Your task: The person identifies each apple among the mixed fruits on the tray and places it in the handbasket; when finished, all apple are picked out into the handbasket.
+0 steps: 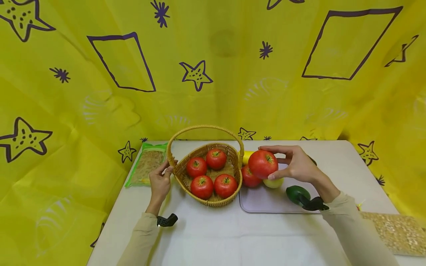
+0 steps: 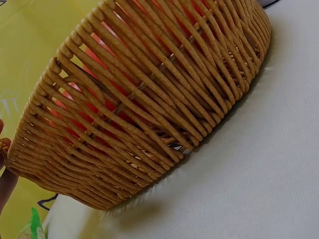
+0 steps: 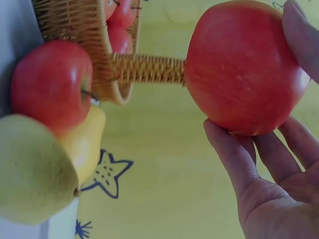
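Observation:
My right hand (image 1: 297, 164) holds a red apple (image 1: 263, 164) between thumb and fingers, raised above the tray to the right of the wicker basket (image 1: 217, 202). In the right wrist view the same apple (image 3: 246, 67) fills the upper right, with the thumb on one side and the fingertips on the other. My left hand (image 1: 161, 181) grips the basket's left side where the handle (image 1: 206, 126) joins the rim. Several red apples (image 1: 202, 187) lie inside the basket. Through the weave (image 2: 149, 99) some red shows in the left wrist view.
On the lilac tray (image 1: 263, 207) lie another red apple (image 1: 250, 177), a yellow-green pear (image 3: 35, 169), something yellow (image 1: 247, 157) and a dark green vegetable (image 1: 297, 194). A green-edged packet (image 1: 148, 166) lies at the back left. A grainy tan slab (image 1: 396, 232) sits at the right edge.

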The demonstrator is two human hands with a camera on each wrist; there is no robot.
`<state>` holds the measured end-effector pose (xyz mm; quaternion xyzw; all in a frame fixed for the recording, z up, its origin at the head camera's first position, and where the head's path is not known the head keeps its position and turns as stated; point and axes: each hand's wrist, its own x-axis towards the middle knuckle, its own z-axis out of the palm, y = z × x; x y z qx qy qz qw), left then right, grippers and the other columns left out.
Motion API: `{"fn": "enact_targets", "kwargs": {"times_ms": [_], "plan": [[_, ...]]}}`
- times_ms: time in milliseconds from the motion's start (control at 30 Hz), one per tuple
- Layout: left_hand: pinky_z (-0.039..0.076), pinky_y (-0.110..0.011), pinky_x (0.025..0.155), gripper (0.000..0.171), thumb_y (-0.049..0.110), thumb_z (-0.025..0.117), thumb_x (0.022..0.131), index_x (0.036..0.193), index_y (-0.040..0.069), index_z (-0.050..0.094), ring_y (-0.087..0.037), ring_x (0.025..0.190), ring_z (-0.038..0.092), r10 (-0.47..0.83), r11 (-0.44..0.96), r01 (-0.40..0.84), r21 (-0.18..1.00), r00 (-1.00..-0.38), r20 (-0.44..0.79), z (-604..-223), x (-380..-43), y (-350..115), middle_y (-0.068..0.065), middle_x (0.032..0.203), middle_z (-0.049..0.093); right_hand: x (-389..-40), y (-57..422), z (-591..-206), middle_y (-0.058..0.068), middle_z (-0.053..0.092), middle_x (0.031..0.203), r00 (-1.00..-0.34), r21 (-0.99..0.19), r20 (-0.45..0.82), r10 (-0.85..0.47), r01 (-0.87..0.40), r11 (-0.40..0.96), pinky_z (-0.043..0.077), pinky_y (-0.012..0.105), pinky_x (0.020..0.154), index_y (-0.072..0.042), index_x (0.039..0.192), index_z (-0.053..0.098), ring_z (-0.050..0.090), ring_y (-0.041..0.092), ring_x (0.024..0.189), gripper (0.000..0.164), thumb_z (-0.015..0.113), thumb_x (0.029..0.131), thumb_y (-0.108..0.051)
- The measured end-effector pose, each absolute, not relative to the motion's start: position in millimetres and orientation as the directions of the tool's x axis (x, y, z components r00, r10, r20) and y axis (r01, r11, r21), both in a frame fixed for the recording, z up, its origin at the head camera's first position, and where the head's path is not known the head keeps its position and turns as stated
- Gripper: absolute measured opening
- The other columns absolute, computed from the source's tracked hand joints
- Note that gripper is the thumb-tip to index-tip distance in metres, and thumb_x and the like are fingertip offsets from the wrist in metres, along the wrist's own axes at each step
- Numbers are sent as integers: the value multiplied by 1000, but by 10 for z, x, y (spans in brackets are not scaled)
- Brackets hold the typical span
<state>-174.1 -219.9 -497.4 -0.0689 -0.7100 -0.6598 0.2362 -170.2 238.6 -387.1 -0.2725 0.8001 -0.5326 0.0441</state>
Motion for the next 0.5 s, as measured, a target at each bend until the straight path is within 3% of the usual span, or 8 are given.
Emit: {"fn": "enact_targets", "kwargs": {"times_ms": [200,367,500], "plan": [[58,-18,94,35,-12,62,100,135,-11,66,-5,112,73,-210,106,413,904,-880,427,-4959,-1747,-2199,-39,119,69,-1671,2284,-3841,-2,69,142,-841,-886,223,-492,-385,257,58,22,98,-3,144,66,61,1,126,76,95,74,-2],[58,-19,94,35,-11,63,101,135,-10,67,-12,114,74,-211,116,414,903,-878,430,-4963,-1740,-2201,-38,119,70,-1642,2169,-3852,7,68,144,-845,-896,199,-496,-362,258,58,24,99,-8,144,67,62,6,127,76,96,74,-6],[59,-18,92,34,-13,62,100,134,-11,67,-11,113,74,-218,114,411,904,-878,426,-4966,-1742,-2194,-39,118,70,-1624,2061,-3893,11,66,145,-855,-912,164,-491,-322,255,61,27,96,-11,144,67,68,13,122,78,97,73,-8]]}}
